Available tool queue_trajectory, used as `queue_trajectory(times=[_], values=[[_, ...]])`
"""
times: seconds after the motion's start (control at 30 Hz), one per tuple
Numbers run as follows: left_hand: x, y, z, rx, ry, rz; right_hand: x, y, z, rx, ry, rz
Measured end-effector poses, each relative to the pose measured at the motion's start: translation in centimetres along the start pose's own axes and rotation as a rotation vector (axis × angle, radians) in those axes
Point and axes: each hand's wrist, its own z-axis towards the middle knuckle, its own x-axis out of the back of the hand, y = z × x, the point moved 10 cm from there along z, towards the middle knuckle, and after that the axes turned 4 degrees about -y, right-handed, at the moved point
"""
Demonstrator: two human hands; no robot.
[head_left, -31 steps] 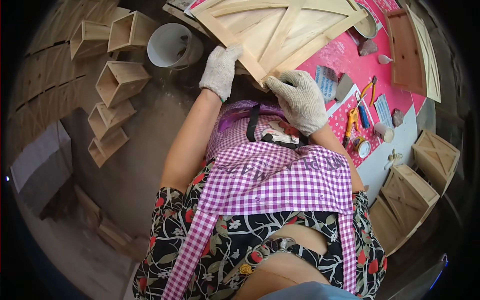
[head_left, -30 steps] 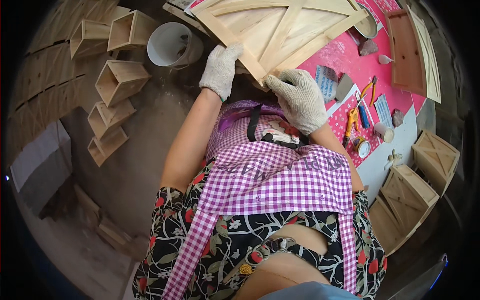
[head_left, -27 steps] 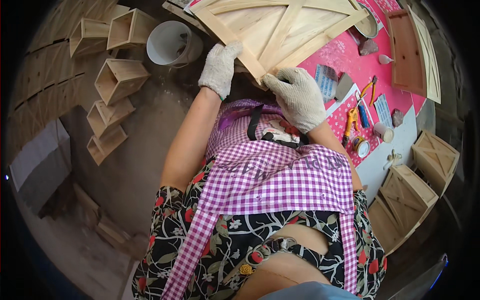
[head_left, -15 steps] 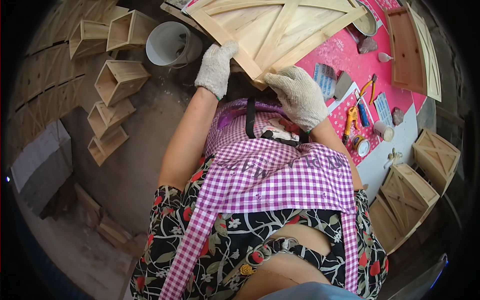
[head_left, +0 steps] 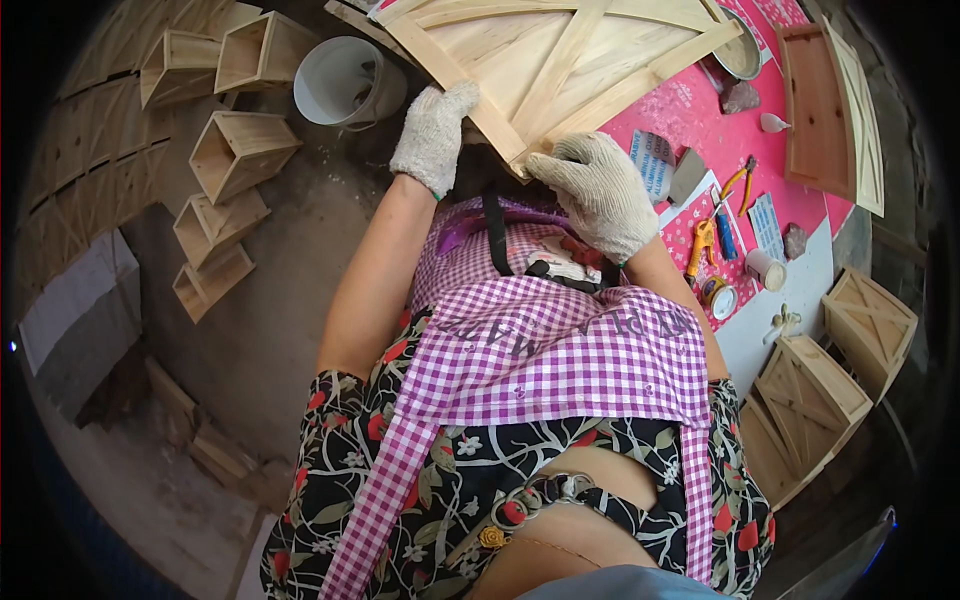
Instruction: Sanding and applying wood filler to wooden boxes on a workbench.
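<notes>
A pale wooden panel [head_left: 520, 70] with a raised frame and slanting braces lies at the top middle, one corner pointing toward me. Whether it is the face of a whole box is hidden. My left hand [head_left: 432, 140], in a white knitted glove, is closed on the panel's left edge. At the near corner, my gloved right hand [head_left: 600, 195] has its fingers bent and the fingertips pinched against the wood. The pink-covered table [head_left: 665, 112] reaches out from under the panel to the right.
On the table's right are a sanding sheet [head_left: 652, 165], a grey block [head_left: 687, 177], yellow-handled pliers [head_left: 747, 185], an orange-handled tool [head_left: 702, 245] and small tins [head_left: 719, 297]. Wooden boxes stand left [head_left: 240, 155] and right [head_left: 812, 395]. A white bucket [head_left: 345, 85] sits at the upper left.
My right hand's fingers have drawn in at the near corner, where they lay more along the edge before. The panel has shifted very slightly. My left hand keeps its hold.
</notes>
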Motion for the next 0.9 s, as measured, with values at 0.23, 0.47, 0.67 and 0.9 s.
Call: queue_trajectory(times=[0.23,0.47,0.67,0.9], values=[[0.2,-0.3,0.1,0.02,0.009,-0.004,-0.4,-1.4,0.5,0.023,-0.012,-0.186],[0.5,-0.2,0.3,0.014,-0.009,-0.008,-0.6,-1.0,-0.7,0.022,-0.093,-0.186],[-0.9,0.7,-0.5,0.007,-0.009,-0.007,0.4,1.2,-1.0,-0.149,0.217,0.019],[-0.2,0.2,-0.2,0.007,-0.018,0.001,-0.7,0.3,0.0,-0.084,0.058,-0.055]])
